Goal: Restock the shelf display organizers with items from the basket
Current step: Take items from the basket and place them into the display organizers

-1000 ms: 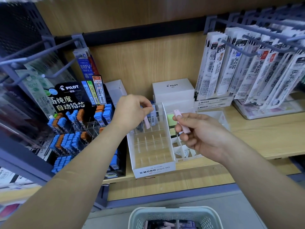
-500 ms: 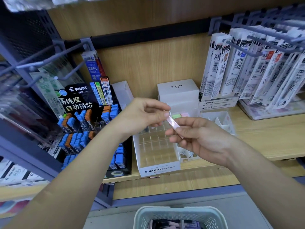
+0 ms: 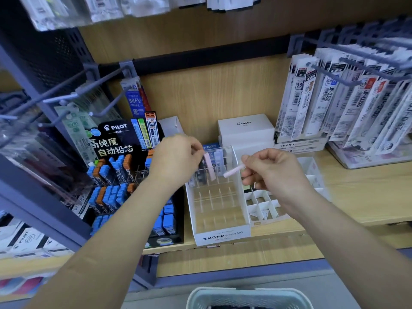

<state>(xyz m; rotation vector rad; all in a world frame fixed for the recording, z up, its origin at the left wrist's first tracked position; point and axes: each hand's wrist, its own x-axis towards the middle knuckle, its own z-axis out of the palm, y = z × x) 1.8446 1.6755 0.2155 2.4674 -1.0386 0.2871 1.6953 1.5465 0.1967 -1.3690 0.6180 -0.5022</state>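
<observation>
A white MONO organizer (image 3: pixel 220 236) with clear dividers stands on the wooden shelf; its front cells hold nothing, its back row holds a few lead cases. My left hand (image 3: pixel 176 159) pinches a pink lead case (image 3: pixel 210 167) that stands tilted in the back row. My right hand (image 3: pixel 273 169) is just right of the organizer's rear and grips another pink lead case (image 3: pixel 233 171), pointing left over the organizer wall. A pale green basket (image 3: pixel 249 297) sits at the bottom edge; its contents are mostly cut off.
A black Pilot lead display (image 3: pixel 120 175) with several blue and orange cases stands left of the organizer. A white divided tray (image 3: pixel 265 206) lies right of it. White Pilot boxes (image 3: pixel 246 130) sit behind. Refill packs (image 3: pixel 334 103) hang on hooks at right, and more hooks jut out at left.
My left hand took a pink case from my right hand and carried it left into the organizer's back row. My right hand still holds a pink case, now level.
</observation>
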